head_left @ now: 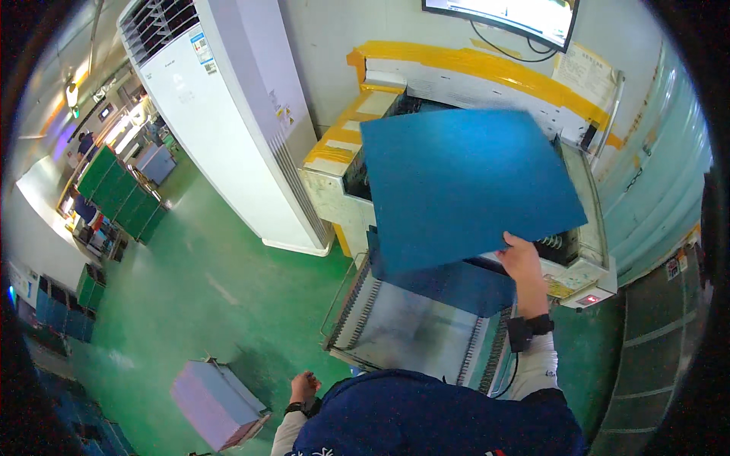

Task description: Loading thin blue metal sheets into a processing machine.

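Observation:
A large flat blue panel (464, 182) is tilted over the machine in front of me. My right hand (521, 258) grips it by the near edge, toward the right corner, with the thumb on top and the other fingers hidden underneath. Below it, a second, darker blue panel (471, 287) rests across the far end of a slotted rack (411, 323) that has toothed side rails. Down by my left side, my left hand (306, 386) is loosely curled, away from the panels, and nothing shows in it.
A white machine (334, 182) edged with yellow tape stands behind the panel. To its left rises a tall white air conditioner (228, 129). A screen (509, 17) hangs above. Clear plastic curtains (658, 167) are at the right; a grey-pink block of stacked sheets (220, 403) sits on the green floor.

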`<state>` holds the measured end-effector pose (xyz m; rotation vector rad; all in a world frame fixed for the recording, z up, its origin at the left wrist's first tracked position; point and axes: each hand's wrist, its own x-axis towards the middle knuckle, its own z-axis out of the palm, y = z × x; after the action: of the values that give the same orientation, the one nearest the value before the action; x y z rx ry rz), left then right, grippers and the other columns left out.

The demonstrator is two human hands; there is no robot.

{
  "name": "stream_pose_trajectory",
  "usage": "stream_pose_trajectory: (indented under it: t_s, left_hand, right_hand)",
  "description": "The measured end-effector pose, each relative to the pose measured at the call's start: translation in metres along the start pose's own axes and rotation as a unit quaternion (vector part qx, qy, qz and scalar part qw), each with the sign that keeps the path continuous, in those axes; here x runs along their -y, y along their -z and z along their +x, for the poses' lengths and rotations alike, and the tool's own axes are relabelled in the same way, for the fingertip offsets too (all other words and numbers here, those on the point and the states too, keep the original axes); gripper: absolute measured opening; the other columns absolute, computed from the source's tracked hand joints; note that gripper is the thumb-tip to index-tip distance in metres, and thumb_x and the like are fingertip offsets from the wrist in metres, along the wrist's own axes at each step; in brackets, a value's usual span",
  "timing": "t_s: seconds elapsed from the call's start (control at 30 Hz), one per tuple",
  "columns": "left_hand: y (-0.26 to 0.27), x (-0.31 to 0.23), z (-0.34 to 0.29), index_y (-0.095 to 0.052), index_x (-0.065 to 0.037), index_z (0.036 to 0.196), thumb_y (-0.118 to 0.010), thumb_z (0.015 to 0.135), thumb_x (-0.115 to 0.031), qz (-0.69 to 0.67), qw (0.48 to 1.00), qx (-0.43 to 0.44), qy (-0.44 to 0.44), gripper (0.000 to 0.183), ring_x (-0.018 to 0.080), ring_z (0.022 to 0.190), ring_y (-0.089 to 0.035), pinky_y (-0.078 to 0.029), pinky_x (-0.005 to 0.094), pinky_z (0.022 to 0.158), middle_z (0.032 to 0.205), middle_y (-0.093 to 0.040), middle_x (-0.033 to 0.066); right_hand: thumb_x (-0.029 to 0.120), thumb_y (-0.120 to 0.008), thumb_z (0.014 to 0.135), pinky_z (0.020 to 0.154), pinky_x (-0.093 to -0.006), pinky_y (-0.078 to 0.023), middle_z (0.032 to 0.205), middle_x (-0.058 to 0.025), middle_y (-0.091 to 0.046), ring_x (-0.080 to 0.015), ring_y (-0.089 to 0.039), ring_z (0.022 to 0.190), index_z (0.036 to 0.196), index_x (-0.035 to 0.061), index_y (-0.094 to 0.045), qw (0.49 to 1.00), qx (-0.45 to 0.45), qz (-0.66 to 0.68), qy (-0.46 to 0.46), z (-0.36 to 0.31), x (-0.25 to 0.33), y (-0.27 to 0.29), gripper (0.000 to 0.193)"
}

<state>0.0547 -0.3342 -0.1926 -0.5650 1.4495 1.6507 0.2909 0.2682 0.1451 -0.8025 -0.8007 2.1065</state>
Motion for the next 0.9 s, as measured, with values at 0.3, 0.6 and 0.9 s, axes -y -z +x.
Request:
stream_pose_trajectory:
  t_s: [0.3,0.6,0.9]
  left_hand:
    - [0.022,0.004,-0.013,-0.053,-0.002,0.077,-0.049,0.084,0.002,0.163,0.978,0.067,-0.111,0.009,0.0167,0.058,-0.058,-0.044,0.0309,0.047,0.062,-0.05,0.0044]
    - [0.004,0.002,-0.013,-0.051,-0.006,0.078,-0.05,0.091,-0.012,-0.109,0.991,-0.014,0.075,0.014,0.0256,0.054,-0.051,-0.042,0.0396,0.048,0.063,-0.047,0.0074]
    - [-0.018,-0.008,-0.014,-0.048,-0.004,0.077,-0.053,0.089,-0.014,-0.074,0.996,-0.02,0.042,0.017,0.0255,0.053,-0.048,-0.041,0.0405,0.047,0.063,-0.044,0.0073]
  right_hand:
    - [0.008,-0.063,0.085,0.078,-0.0369,-0.049,0.093,-0.0051,-0.058,-0.0206,-0.056,0.084,0.095,0.0083,-0.055,0.991,-0.071,0.114,0.014,0.064,-0.062,-0.02,0.013]
    - [0.008,-0.061,0.087,0.08,-0.0408,-0.052,0.099,-0.0111,-0.057,-0.0261,-0.057,0.089,0.103,0.0056,-0.051,0.988,-0.069,0.132,-0.042,0.087,-0.053,-0.013,0.018]
    - [0.01,-0.055,0.091,0.077,-0.0421,-0.054,0.104,-0.0148,-0.057,-0.0283,-0.059,0.093,0.106,0.0015,-0.05,0.986,-0.051,0.157,-0.015,0.093,-0.051,-0.023,0.018]
